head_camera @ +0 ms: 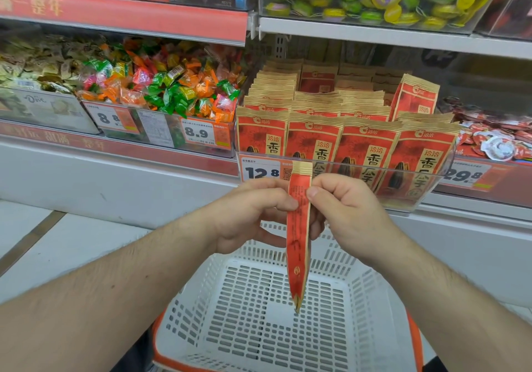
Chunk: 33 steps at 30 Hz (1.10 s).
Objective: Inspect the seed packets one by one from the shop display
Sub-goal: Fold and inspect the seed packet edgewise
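A red and tan seed packet hangs upright and edge-on to me in front of the shelf. My left hand pinches its upper part from the left. My right hand pinches it from the right at the same height. Several more packets of the same kind stand in rows in a clear display bin on the shelf just behind my hands. The lower tip of the held packet hangs over a white basket.
The white slotted basket with an orange rim stands below my arms. Wrapped candies fill bins on the left shelf, small red packs lie to the right. Price tags line the shelf edge. Another shelf runs above.
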Tool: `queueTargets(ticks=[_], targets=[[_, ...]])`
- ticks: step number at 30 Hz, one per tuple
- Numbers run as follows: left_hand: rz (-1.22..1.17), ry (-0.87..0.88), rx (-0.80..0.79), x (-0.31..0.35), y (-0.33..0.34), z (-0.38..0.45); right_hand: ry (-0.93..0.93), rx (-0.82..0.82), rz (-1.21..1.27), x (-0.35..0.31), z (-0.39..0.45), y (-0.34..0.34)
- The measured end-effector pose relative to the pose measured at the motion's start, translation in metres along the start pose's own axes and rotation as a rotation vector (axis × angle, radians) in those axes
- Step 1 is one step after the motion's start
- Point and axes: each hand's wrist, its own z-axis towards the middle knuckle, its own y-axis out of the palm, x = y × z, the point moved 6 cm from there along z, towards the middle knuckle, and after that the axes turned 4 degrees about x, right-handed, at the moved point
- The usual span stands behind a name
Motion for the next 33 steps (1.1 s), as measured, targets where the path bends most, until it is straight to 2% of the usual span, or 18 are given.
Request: queueTargets(ticks=[5, 10, 12, 16, 21, 27, 30, 33], targets=[[0.003, -0.021, 0.092, -0.002, -0.009, 0.003, -0.003, -0.046, -0.088, -0.001, 0.000, -0.003], [-0.108, -0.003, 0.214, 0.003, -0.020, 0.003, 0.019, -0.315, -0.488, 0.000, -0.009, -0.001], [-0.133, 0.008, 0.228, 0.004, -0.022, 0.003, 0.044, -0.370, -0.572, 0.001, -0.012, 0.003], [-0.116, 0.006, 0.240, 0.002, -0.024, 0.004, 0.080, -0.415, -0.627, 0.006, -0.012, 0.006], [-0.115, -0.020, 0.210, -0.001, -0.022, 0.004, 0.128, -0.496, -0.562, 0.010, -0.015, 0.007], [-0.101, 0.003, 0.200, 0.001, -0.022, 0.004, 0.106, -0.470, -0.540, 0.015, -0.011, 0.007], [-0.102, 0.051, 0.151, 0.006, -0.020, 0.002, 0.072, -0.329, -0.540, 0.013, -0.005, -0.001], [-0.114, 0.101, 0.076, 0.009, -0.018, -0.001, 0.150, -0.271, -0.395, 0.023, 0.001, -0.009]])
